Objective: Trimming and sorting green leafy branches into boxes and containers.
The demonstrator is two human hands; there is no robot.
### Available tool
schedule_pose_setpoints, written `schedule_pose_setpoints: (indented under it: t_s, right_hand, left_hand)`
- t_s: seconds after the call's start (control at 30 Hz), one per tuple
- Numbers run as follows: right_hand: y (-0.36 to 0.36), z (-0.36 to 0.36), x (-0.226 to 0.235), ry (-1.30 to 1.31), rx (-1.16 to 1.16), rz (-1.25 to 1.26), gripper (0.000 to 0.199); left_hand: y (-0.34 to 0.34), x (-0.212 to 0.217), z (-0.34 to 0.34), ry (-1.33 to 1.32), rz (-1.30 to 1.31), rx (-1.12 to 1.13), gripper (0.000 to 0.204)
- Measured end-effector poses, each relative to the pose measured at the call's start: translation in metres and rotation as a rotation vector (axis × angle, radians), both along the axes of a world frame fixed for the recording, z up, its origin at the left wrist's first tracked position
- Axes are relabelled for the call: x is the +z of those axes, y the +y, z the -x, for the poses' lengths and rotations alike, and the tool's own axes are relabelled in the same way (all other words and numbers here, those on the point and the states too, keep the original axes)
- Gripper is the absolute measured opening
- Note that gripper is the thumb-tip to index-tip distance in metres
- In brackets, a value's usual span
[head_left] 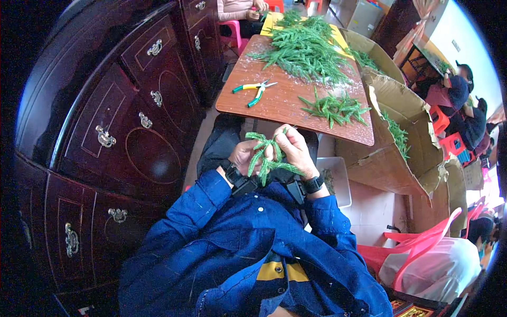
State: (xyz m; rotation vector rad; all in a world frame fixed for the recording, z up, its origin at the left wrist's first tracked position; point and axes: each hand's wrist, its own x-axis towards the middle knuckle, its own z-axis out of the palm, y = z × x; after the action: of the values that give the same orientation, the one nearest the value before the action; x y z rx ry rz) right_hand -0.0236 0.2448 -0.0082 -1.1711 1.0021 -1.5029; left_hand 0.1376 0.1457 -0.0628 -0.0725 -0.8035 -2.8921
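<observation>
Over my lap, just short of the table edge, both hands hold an artificial green pine sprig with several needled tips that hang down and spread sideways. My left hand is closed around its stem side, fingers partly behind the green. My right hand pinches the top of the sprig between thumb and fingers. On the brown table lie pliers with green and yellow handles, jaws apart. A small heap of cut sprigs lies to their right, and a large pile of green branches covers the far part.
Dark wooden cabinets stand close on my left. Open cardboard boxes with greenery line the table's right side. A white plastic bin sits on the floor below. A pink chair stands at right. Other people sit farther off.
</observation>
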Motion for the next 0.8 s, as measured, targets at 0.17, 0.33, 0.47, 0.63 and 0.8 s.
schedule_pose_setpoints:
  t_s: [0.17, 0.33, 0.47, 0.63, 0.8]
  right_hand:
    - [0.003, -0.001, 0.013, 0.156, -0.021, 0.098, 0.016]
    - [0.007, -0.001, 0.016, 0.276, -0.020, 0.126, 0.017]
    - [0.007, 0.004, 0.022, 0.471, -0.124, 0.146, 0.018]
    - [-0.003, 0.000, 0.008, 0.779, -0.317, 0.093, 0.020]
    - [-0.009, -0.008, -0.003, 0.685, -0.461, 0.080, 0.021]
  left_hand:
    - [0.006, 0.008, 0.001, -0.071, -0.017, 0.053, 0.046]
    - [0.000, 0.025, 0.002, -0.005, 0.264, 0.068, 0.032]
    - [-0.006, 0.050, 0.001, -0.277, 0.537, 0.142, 0.021]
    - [0.002, 0.069, 0.006, -0.603, 1.624, 0.594, 0.012]
    - [0.017, 0.066, 0.015, -0.596, 2.133, 1.107, 0.009]
